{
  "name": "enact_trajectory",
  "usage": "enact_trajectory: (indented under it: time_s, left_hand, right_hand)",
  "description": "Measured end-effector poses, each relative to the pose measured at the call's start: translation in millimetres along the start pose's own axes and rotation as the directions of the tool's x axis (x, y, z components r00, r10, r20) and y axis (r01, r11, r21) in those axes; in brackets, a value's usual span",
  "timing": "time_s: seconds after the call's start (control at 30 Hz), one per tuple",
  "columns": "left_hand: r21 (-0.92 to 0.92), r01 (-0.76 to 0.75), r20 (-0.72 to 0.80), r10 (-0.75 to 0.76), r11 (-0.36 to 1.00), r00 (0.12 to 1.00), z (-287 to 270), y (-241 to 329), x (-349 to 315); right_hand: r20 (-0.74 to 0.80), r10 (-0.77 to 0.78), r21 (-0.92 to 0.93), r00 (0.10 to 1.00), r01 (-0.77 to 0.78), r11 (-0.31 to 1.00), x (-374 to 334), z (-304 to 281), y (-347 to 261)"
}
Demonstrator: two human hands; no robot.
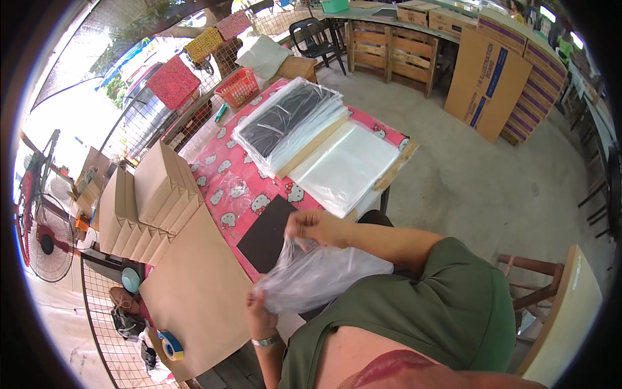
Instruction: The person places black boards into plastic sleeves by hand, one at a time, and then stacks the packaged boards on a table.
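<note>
Between my two hands a clear plastic bag (317,275) is stretched in front of my body, crumpled and bunched. My left hand (258,308), with a metal band at the wrist, pinches its lower left edge. My right hand (317,228) has its fingers closed on the bag's upper edge. Just beyond the bag, a black sheet (262,236) lies on the table's pink patterned cover (210,165), partly hidden by the bag and my right hand. Farther back are a stack of clear plastic sleeves (350,162) and a pile of black sheets in plastic (288,120).
Brown paper-wrapped packs (152,201) stand stacked at left, beside a large brown sheet (197,292) and a tape roll (172,345). A red basket (238,87) sits at the table's far end. A fan (48,243) stands far left; large cardboard boxes (486,84) lean at back right.
</note>
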State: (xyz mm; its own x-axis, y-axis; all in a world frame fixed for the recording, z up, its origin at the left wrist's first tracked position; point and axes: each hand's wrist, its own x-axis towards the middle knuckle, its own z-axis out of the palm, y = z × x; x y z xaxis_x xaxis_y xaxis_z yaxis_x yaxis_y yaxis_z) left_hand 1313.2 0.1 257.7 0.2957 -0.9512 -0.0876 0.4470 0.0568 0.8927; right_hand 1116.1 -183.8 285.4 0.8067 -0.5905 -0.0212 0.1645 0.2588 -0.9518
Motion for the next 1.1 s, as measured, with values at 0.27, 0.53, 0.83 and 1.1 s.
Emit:
enact_trajectory:
  time_s: [0.27,0.53,0.83,1.1]
  left_hand:
    - [-0.375,0.053,-0.04,-0.074,0.926,0.996,-4,0,-3]
    - [0.141,0.059,0.106,-0.074,0.988,0.992,-24,0,-1]
    - [0.404,0.054,0.027,-0.071,0.913,0.997,20,18,19]
    - [0.026,-0.263,-0.089,0.265,0.964,0.96,-15,54,11]
  right_hand:
    - [0.51,-0.077,-0.132,0.857,0.167,0.977,9,-51,5]
    - [0.481,0.06,0.015,0.875,-0.076,0.997,18,-56,-11]
    - [0.518,0.011,-0.031,0.855,0.007,0.999,3,20,-17]
    - [0.776,0.118,-0.196,0.62,0.058,0.979,-10,-5,-5]
